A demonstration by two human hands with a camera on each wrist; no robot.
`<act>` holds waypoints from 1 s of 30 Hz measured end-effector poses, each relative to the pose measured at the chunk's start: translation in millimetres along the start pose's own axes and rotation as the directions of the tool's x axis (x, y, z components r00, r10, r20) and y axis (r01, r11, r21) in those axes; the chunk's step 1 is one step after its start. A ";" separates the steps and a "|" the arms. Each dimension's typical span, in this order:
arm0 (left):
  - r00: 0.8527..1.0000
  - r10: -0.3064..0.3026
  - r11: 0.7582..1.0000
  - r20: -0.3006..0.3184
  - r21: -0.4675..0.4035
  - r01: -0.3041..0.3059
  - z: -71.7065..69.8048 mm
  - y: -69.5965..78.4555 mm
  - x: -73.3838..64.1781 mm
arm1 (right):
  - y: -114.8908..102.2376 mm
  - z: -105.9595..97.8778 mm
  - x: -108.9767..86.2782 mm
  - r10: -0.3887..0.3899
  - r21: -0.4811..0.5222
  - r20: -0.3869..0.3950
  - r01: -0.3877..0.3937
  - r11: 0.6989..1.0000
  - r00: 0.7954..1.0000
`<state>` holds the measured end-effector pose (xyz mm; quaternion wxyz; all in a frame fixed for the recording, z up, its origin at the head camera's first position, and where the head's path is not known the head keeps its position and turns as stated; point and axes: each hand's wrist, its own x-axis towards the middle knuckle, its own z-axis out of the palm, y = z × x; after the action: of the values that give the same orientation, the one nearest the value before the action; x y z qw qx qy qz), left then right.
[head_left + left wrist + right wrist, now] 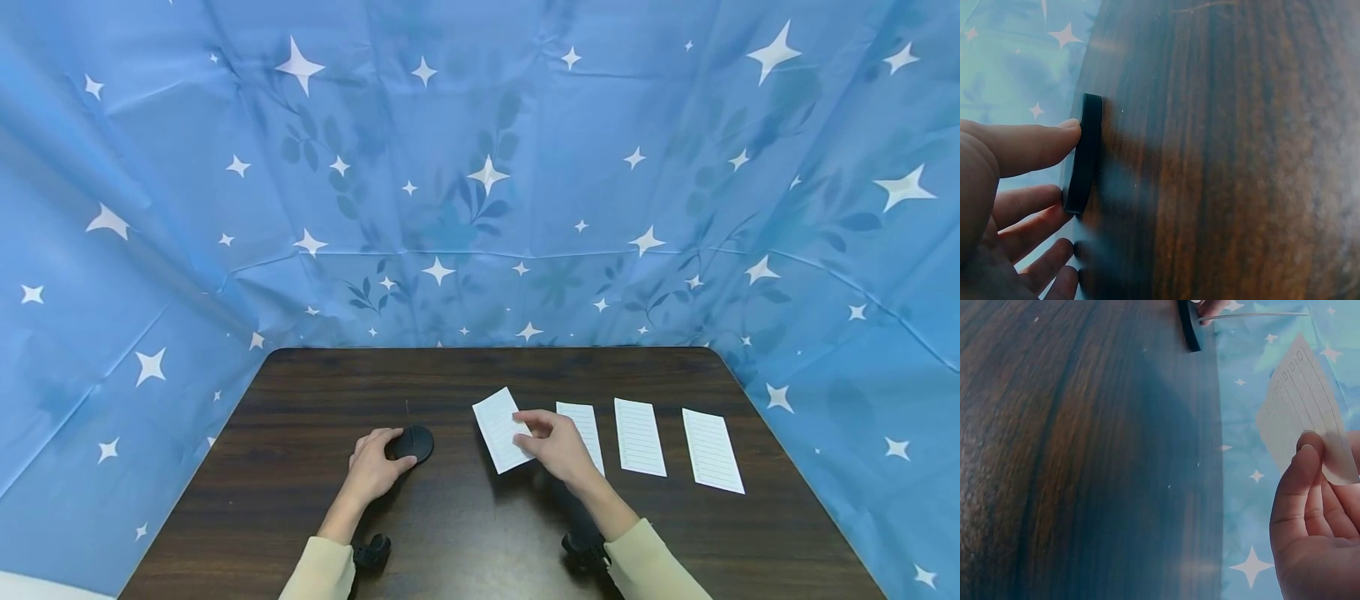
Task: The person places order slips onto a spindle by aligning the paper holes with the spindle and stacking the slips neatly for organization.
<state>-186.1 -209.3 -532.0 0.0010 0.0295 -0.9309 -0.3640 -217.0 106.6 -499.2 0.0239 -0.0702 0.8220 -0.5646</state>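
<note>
My left hand (372,468) grips the round black base of a paper spike (423,446) at its edge, thumb on one side and fingers on the other. The base (1088,150) sits on the table in the left wrist view. A thin metal spike (1254,314) rises from it in the right wrist view. To its right, my right hand (562,454) pinches a small lined paper slip (497,425) between thumb and fingers. That slip is tilted and held above the table; little printed boxes run along its lines in the right wrist view.
Three more lined slips lie to the right in a row: one partly behind the right hand (579,421), a middle slip (639,437) and an outer slip (712,450). A blue starry curtain (480,208) borders the dark wooden table (465,533).
</note>
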 end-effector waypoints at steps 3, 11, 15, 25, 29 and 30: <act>1.000 0.004 1.000 -0.006 -0.006 -0.004 -0.5 -0.2 0.0 | -3.7 0.3 -1.1 0.001 0.018 0.003 -0.001 1.000 1.000; 1.000 0.001 1.000 -0.020 -0.013 -0.001 1.3 -2.4 1.6 | -12.4 -0.7 -3.1 -0.008 0.082 0.019 0.007 0.997 1.000; 1.000 -0.006 1.000 -0.020 -0.030 0.005 1.8 -3.3 1.5 | -12.7 -0.3 -3.1 -0.015 0.103 0.031 0.011 0.995 0.999; 1.000 -0.007 0.999 -0.016 -0.041 0.006 1.5 -4.9 2.3 | -17.8 1.5 -3.5 -0.026 0.119 0.032 0.022 0.993 0.999; 1.000 -0.009 0.999 -0.017 -0.043 0.008 1.3 -4.7 1.9 | -19.7 3.1 -3.9 -0.035 0.126 0.028 0.031 0.992 0.999; 1.000 -0.010 0.999 -0.017 -0.044 0.009 1.4 -4.8 1.8 | -19.9 3.5 -3.9 -0.041 0.127 0.028 0.037 0.991 0.999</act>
<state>-187.7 -212.0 -536.3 0.0076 0.0369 -0.9226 -0.3839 -211.0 96.9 -482.1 0.0296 -0.0931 0.7827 -0.6147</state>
